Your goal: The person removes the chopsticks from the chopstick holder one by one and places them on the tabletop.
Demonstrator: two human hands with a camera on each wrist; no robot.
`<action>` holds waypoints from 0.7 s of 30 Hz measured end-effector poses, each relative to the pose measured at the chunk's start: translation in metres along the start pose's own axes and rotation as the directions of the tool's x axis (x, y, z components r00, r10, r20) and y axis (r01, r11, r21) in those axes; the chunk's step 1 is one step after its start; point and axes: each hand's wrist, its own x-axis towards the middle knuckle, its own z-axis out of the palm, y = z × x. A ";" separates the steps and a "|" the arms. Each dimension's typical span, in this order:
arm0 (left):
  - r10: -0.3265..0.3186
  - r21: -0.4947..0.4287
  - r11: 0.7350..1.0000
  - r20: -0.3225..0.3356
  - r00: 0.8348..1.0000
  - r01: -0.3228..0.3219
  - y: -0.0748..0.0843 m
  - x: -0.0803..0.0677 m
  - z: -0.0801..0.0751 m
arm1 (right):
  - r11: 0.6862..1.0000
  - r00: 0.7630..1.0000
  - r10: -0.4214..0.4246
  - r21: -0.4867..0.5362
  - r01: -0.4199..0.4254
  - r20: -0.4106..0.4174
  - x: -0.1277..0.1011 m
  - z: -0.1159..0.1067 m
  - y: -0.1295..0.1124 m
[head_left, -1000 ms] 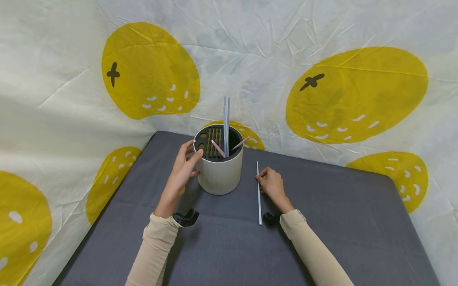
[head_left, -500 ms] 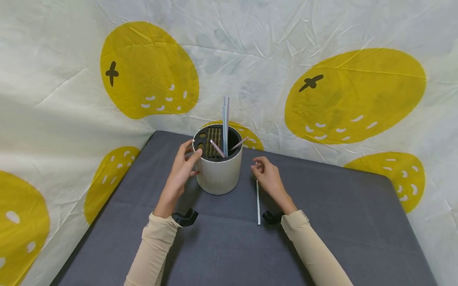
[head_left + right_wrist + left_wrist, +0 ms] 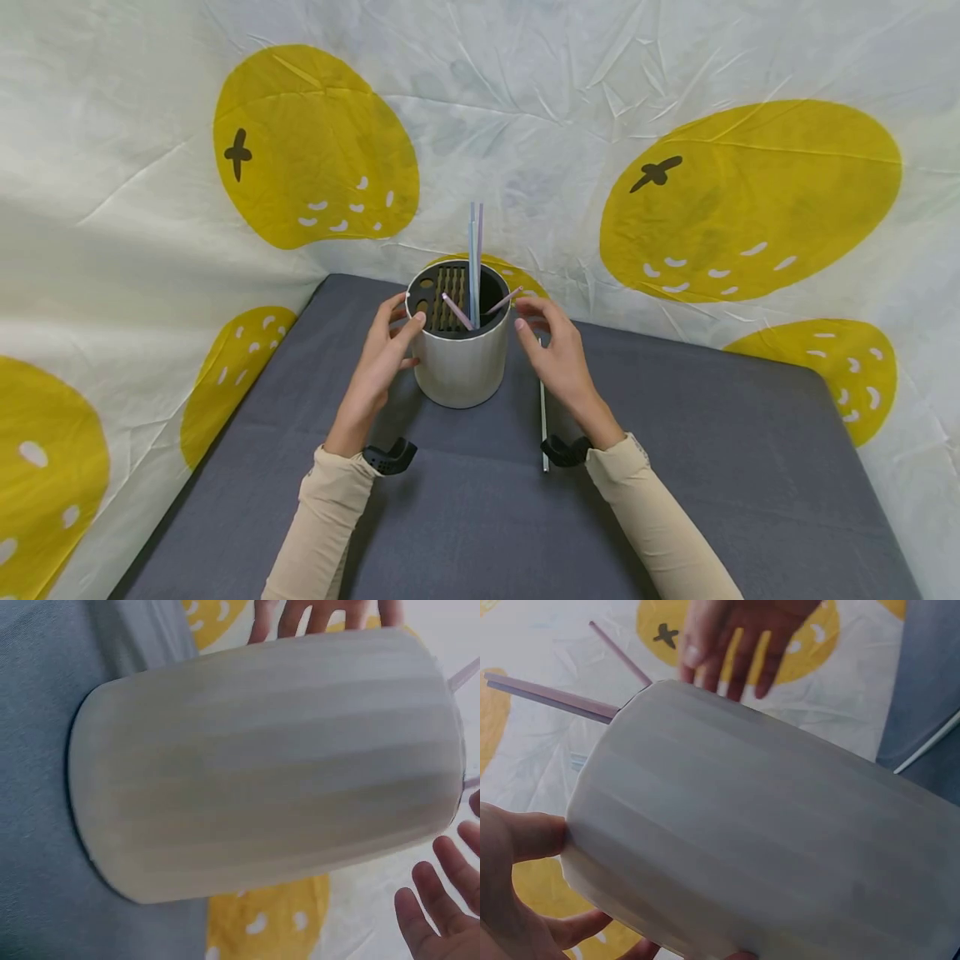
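Observation:
A round white knife block (image 3: 460, 372) with a slotted black top stands upright on the grey cloth. My left hand (image 3: 380, 343) holds its left side, thumb at the front rim and fingers spread round the wall. Tall bluish and purple drinking straws (image 3: 475, 258) rise from the top. One short-looking pink straw (image 3: 457, 311) leans left and another pink straw (image 3: 504, 301) leans over the right rim. Just right of that rim is my right hand (image 3: 558, 350), fingers relaxed and holding nothing. Beneath it lies a thin white straw (image 3: 543, 417), partly hidden by hand and wrist.
Grey cloth (image 3: 712, 467) covers the table, whose back edge meets a white fabric backdrop (image 3: 517, 67) printed with big yellow fruits. A black wrist camera mount (image 3: 564, 452) on the right wrist overlaps the thin straw in the head view.
My right hand has let go of the white straw, leaving it on the cloth, and has moved up and left to the block's right rim. The left hand keeps its place.

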 end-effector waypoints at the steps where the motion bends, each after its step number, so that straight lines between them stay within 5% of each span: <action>1: 0.001 0.000 1.000 0.000 1.000 -0.001 0.000 0.000 0.000 | 1.000 1.000 -0.018 -0.010 0.018 0.002 0.001 0.000 -0.004; 11: 0.008 0.004 1.000 -0.008 1.000 -0.008 -0.001 -0.001 0.000 | 0.956 0.974 -0.227 -0.192 0.220 -0.017 0.014 0.011 -0.022; 21: 0.022 0.005 1.000 -0.006 1.000 -0.022 -0.004 -0.002 0.001 | 0.957 0.957 -0.259 -0.171 0.235 -0.134 0.017 0.014 -0.024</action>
